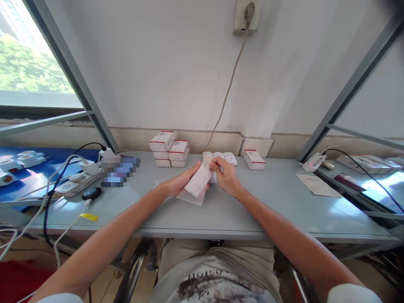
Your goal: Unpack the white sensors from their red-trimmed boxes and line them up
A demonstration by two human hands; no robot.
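Observation:
My left hand (186,179) is wrapped round a white, flat, oblong packet (198,181) above the middle of the table. A translucent plastic bag (195,199) shows under and around its lower end. At the upper end, my right hand (225,174) is closed, thumb and fingertips pinched together at the packet's edge; exactly what they pinch is too small to make out. Part of another white piece shows between the hands, mostly hidden. Just beyond them, small white rounded devices (230,158) stand in a row, partly covered by my right hand.
White-and-red boxes (163,142) are stacked at the back left, and a single box (254,160) lies back right. To the left are a phone (120,171), a power strip (78,185), a black round puck (91,193) and loose cables. A paper sheet (318,185) lies right.

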